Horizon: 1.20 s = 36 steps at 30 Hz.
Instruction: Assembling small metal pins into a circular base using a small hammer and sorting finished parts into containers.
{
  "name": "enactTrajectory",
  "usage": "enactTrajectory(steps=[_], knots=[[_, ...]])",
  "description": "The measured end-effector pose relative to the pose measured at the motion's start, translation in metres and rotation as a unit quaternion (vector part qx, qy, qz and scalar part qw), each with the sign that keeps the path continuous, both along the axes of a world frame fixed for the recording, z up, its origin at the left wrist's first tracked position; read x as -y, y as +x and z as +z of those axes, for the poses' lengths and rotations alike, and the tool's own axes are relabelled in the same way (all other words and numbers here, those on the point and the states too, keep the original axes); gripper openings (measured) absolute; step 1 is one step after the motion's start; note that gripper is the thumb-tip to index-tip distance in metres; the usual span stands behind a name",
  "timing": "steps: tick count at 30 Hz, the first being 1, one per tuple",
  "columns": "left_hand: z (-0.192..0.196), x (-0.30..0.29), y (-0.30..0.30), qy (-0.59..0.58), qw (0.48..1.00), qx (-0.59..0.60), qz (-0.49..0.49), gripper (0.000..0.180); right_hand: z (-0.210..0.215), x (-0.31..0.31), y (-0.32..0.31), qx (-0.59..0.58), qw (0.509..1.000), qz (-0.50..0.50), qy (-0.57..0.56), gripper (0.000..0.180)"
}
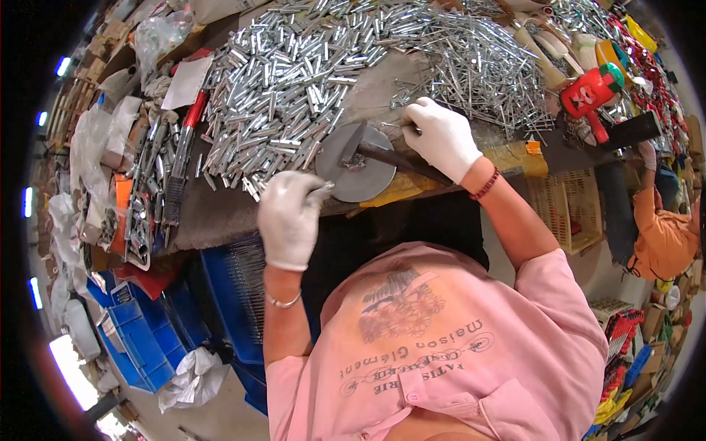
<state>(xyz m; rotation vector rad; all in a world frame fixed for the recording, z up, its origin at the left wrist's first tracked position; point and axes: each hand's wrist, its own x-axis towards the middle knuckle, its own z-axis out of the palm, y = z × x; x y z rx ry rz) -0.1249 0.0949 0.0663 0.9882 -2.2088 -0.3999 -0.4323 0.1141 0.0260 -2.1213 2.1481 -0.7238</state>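
Workbench (220, 209) spans the upper half of the view, dark worn top, its front edge running from lower left up toward the right. Most of it is covered by a wide heap of short silver metal tubes (287, 73) on the left and middle, and a second heap of thin metal pins (478, 59) further right. Blue plastic crates (220, 294) sit below the bench edge on the person's left, one with thin rods standing in it. A yellowish slatted crate (570, 209) hangs under the bench on the right. Another person in an orange top (662, 235) is at the far right edge (only partly in view).

Round grey metal disc (357, 173) lies flat at the bench's front edge, between the two hands. On it rests the head of a hammer (368, 151), its dark handle running right toward the right hand. A red bottle with a green cap (592, 92) lies tilted beyond the pins.

Right hand (441, 136), white glove, sits over the handle, fingers curled and pinching a small thin metal piece (401, 126) near the pin heap; whether it also grips the handle cannot be told. Left hand (290, 217), white glove, is closed around a small silver tube (321, 189), its tip touching the disc's left rim.
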Motion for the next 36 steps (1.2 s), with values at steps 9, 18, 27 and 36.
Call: enactTrajectory(steps=[9, 18, 27, 36], knots=[[-0.015, 0.002, -0.021, 0.014, 0.999, 0.019, -0.024, 0.016, 0.028, -0.044, 0.047, 0.070, 0.985, 0.158, 0.020, 0.007], [-0.017, 0.003, -0.020, 0.049, 0.998, -0.004, -0.044, 0.015, 0.020, -0.038, 0.054, 0.035, 0.985, 0.168, 0.001, 0.006], [-0.025, 0.004, -0.019, 0.064, 0.995, -0.050, -0.054, 0.016, 0.021, -0.030, 0.053, 0.027, 0.981, 0.192, 0.007, 0.005], [-0.027, -0.005, -0.019, 0.064, 0.995, -0.066, -0.038, 0.017, 0.027, -0.020, 0.038, 0.104, 0.978, 0.178, -0.039, 0.012]])
